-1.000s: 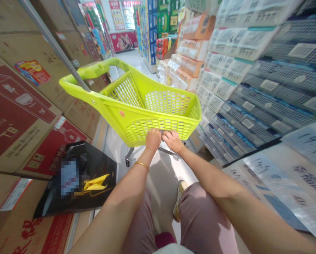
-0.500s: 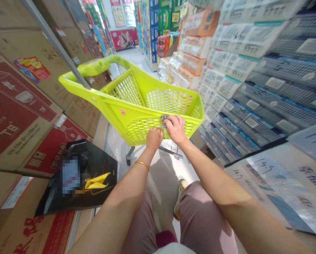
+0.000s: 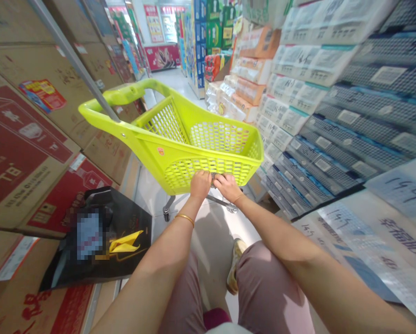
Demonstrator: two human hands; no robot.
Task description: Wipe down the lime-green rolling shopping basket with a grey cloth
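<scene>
A lime-green plastic shopping cart [image 3: 152,144] stands in the aisle in front of me, its basket showing nothing inside. My left hand [image 3: 200,184] and my right hand [image 3: 227,186] are side by side at the near wall of the basket, fingers curled. Between them they pinch a small grey object [image 3: 213,176] that I cannot make out. A gold bangle [image 3: 185,217] circles my left wrist. My legs in pink trousers show below.
Stacked cardboard cartons [image 3: 27,139] line the left side, with a black gift bag [image 3: 100,236] leaning against them. Stacks of packaged goods [image 3: 333,116] fill the right. A grey pole [image 3: 72,60] crosses the cart handle. The aisle floor [image 3: 180,79] runs ahead.
My right hand rose to the basket's rim half a second ago, then dropped back down beside my left hand. The cart has stayed in place.
</scene>
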